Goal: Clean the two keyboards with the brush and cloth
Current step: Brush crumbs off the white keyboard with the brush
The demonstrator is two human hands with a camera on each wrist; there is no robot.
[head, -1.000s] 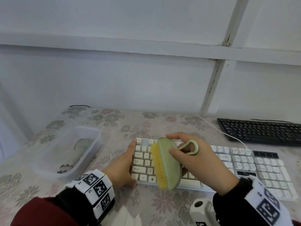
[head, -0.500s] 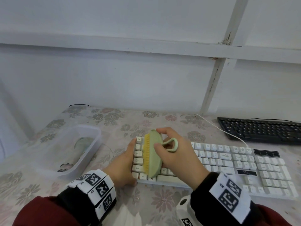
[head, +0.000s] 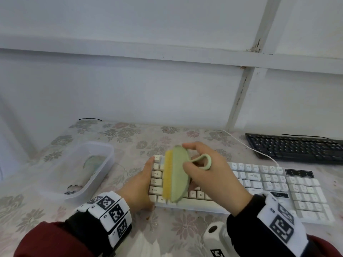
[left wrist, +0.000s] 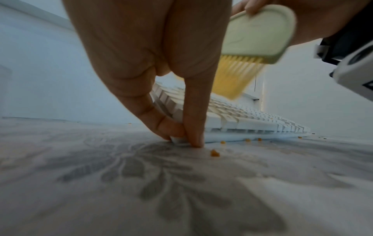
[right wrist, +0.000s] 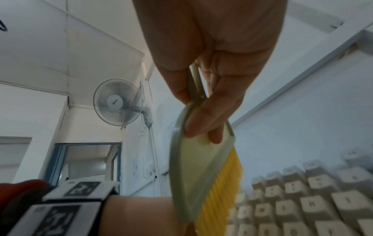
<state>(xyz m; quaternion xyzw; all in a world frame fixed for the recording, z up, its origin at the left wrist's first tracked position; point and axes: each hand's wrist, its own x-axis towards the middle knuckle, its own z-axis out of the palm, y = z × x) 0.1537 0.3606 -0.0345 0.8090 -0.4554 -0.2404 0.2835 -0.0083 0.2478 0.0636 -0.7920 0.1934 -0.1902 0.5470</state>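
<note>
A white keyboard (head: 259, 184) lies in front of me on the flowered tablecloth. My right hand (head: 209, 175) grips a green brush (head: 176, 179) with yellow bristles, tilted on edge over the keyboard's left keys. In the right wrist view my fingers (right wrist: 207, 115) pinch the brush (right wrist: 199, 175) above the keys (right wrist: 302, 199). My left hand (head: 141, 184) lies along the keyboard's left end. Its fingertips (left wrist: 193, 119) pinch the near left corner of the keyboard (left wrist: 242, 118). The black keyboard (head: 297, 147) sits at the back right.
A clear plastic tub (head: 104, 156) with something green inside stands to the left. Orange crumbs (left wrist: 215, 153) lie on the cloth by the keyboard's front edge. A white cable (head: 246, 145) runs from the white keyboard toward the wall.
The brush and my right hand swept left across the white keyboard's keys, then eased slightly back right. My left hand has stayed at the keyboard's left end.
</note>
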